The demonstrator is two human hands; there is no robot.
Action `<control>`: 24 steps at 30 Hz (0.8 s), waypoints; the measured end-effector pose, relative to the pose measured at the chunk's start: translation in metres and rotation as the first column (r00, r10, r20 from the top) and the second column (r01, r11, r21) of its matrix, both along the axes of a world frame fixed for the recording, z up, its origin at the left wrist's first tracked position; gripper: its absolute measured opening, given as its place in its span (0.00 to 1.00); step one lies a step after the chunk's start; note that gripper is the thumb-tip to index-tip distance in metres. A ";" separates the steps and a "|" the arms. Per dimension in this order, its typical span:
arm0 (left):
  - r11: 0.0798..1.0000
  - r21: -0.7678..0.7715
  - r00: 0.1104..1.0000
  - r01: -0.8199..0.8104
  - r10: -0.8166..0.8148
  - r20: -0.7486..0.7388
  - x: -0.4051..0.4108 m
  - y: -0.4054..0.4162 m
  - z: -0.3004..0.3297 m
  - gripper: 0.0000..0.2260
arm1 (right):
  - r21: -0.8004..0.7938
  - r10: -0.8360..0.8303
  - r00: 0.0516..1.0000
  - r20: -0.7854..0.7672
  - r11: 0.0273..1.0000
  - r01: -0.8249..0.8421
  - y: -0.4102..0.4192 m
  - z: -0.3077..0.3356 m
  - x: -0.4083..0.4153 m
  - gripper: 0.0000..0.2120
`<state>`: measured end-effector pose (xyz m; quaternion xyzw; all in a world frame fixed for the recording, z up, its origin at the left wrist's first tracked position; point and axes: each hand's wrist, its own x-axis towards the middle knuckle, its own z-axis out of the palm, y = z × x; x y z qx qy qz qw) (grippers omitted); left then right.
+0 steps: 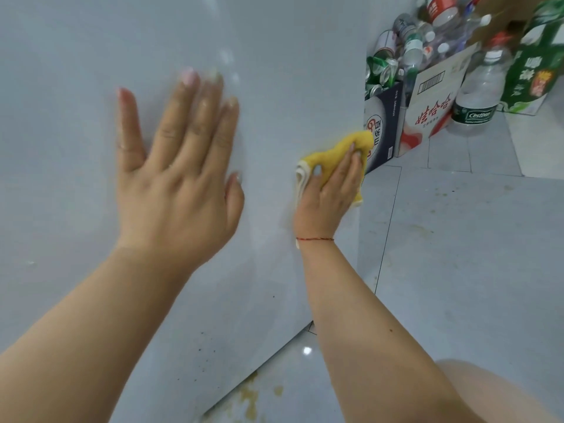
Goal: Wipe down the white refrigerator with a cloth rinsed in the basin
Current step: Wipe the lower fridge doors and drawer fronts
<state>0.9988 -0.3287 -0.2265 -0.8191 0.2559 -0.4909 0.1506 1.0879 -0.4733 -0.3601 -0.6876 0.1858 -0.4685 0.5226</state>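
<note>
Refrigerator [274, 56]: its white, glossy side panel fills the left and middle of your view, smooth and flat, with a straight vertical edge on the right and faint dark specks near the bottom. Your left hand [180, 166] lies flat on the panel, fingers straight and spread, holding nothing; it looks placed to steady you while you lean in. Your right hand [331, 190] presses a yellow cloth [335, 154] against the panel just beside that right edge, fingers laid over the bunched fabric with the thumb along its left side. The cloth is soft and crumpled, with a pale folded layer showing at its left; its top corner pokes past the refrigerator's edge. A thin red string circles your right wrist. From this position, you appear to be mid-wipe along the panel's outer strip. Pale glossy floor tiles [457, 270] lie below and to the right, with yellowish stains near the refrigerator's base. Beyond the edge, cardboard boxes [427, 111] hold clear plastic bottles and green cans, and one large bottle [479, 87] stands beside them. No basin is in view.
</note>
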 end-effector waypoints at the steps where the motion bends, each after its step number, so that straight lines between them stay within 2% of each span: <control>1: 1.000 0.018 1.000 0.017 -0.016 -0.024 -0.001 -0.003 -0.009 0.26 | 0.067 0.005 1.000 -0.029 0.998 -0.003 -0.003 -0.008 0.002 0.34; 5: 0.997 0.072 0.989 0.041 -0.030 -0.142 -0.004 -0.014 -0.043 0.26 | 0.402 0.064 0.979 -0.192 0.915 0.019 -0.012 -0.052 0.006 0.34; 7: 0.991 0.128 0.983 0.030 -0.006 -0.183 -0.005 -0.015 -0.062 0.26 | 0.572 0.139 0.949 -0.282 0.819 0.050 -0.008 -0.084 0.002 0.35; 10: 0.984 0.178 0.973 -0.014 0.055 -0.225 -0.004 -0.009 -0.082 0.26 | 0.774 0.263 0.903 -0.340 0.623 0.110 0.015 -0.128 -0.017 0.30; 12: 0.974 0.222 0.973 -0.050 0.098 -0.211 -0.001 -0.003 -0.087 0.27 | 0.858 0.363 0.860 -0.360 0.491 0.152 0.038 -0.144 -0.035 0.30; 14: 0.964 0.255 0.972 -0.076 0.128 -0.196 0.000 -0.002 -0.089 0.27 | 0.886 0.441 0.814 -0.377 0.428 0.179 0.057 -0.150 -0.048 0.31; 16: 0.959 0.271 0.973 -0.087 0.140 -0.184 0.001 -0.002 -0.089 0.28 | 0.874 0.462 0.797 -0.390 0.459 0.161 0.072 -0.145 -0.057 0.30; 18: 0.957 0.275 0.977 -0.088 0.137 -0.162 0.002 -0.002 -0.091 0.28 | 0.808 0.436 0.822 -0.367 0.587 0.049 0.085 -0.130 -0.067 0.33; 21: 0.959 0.268 0.986 -0.087 0.122 -0.118 0.004 0.000 -0.093 0.27 | 0.587 0.352 0.907 -0.232 0.794 -0.158 0.091 -0.098 -0.074 0.44; 24: 0.963 0.261 0.989 -0.069 0.101 -0.112 0.005 -0.001 -0.093 0.27 | 0.337 0.203 0.971 -0.131 0.930 -0.149 0.060 -0.077 -0.049 0.37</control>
